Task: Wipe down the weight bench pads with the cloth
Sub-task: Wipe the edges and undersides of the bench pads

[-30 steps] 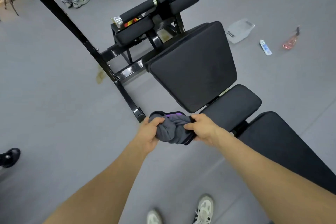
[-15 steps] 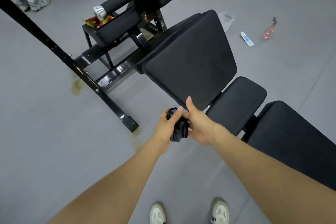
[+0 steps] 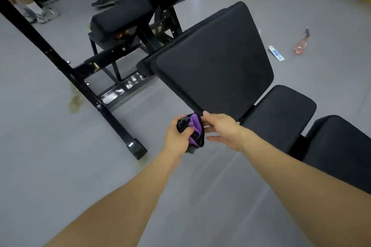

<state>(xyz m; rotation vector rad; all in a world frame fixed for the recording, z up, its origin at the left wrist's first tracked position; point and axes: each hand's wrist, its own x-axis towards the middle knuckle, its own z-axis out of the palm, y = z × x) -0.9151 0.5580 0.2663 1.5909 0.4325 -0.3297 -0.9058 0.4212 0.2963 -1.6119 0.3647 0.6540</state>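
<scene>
At the centre of the frame the left hand (image 3: pixel 177 136) grips the bunched purple-and-grey cloth (image 3: pixel 194 129), fingers curled round it. The right hand (image 3: pixel 222 129) rests beside it with fingers straight, holding nothing. To wipe well, fold the cloth into a flat pad, then start at the large back pad (image 3: pixel 216 62) just above, stroking top to bottom.

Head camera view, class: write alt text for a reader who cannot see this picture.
The left hand grips a bunched purple and dark cloth just below the bench's large black back pad, while the right hand, fingers straight, touches the cloth. A toothpaste tube and spray bottle lie on the grey floor.
</scene>
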